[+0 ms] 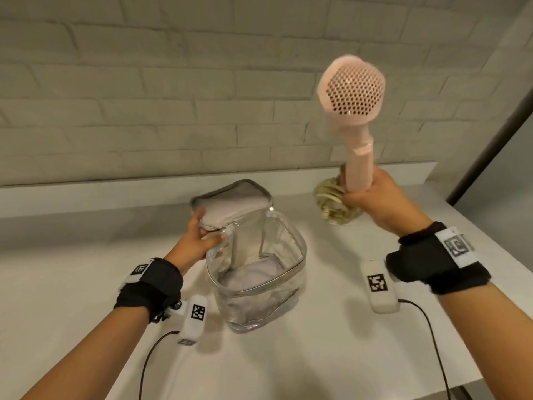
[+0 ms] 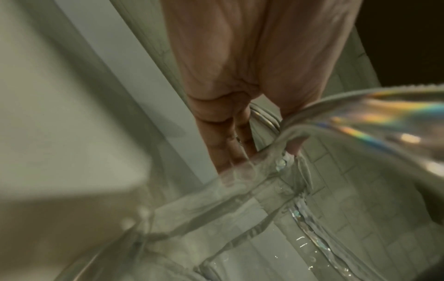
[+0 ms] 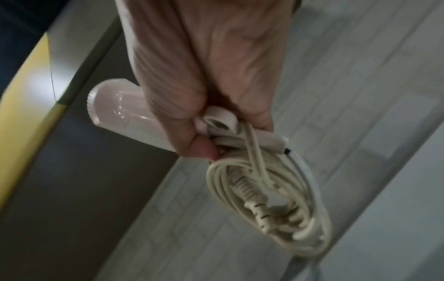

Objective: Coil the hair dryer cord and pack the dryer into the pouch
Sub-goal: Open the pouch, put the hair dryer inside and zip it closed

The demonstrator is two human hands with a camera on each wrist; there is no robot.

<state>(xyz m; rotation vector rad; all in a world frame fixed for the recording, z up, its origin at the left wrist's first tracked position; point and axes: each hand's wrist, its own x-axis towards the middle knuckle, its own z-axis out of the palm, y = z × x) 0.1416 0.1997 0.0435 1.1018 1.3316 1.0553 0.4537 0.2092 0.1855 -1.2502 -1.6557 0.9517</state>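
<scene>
A pink hair dryer is held upright in the air, right of the pouch, its perforated head facing me. My right hand grips its handle together with the coiled cream cord; the right wrist view shows the cord as a bundle of loops hanging below the fist. A clear plastic pouch stands open on the white counter, lid flap folded back. My left hand grips the pouch's rim at the lid hinge, with the fingers pressed against the clear plastic.
A white brick wall and a low ledge run behind the counter. Two white tagged sensor boxes with black cables hang at my wrists, close to the pouch. The counter's front edge lies at the lower right.
</scene>
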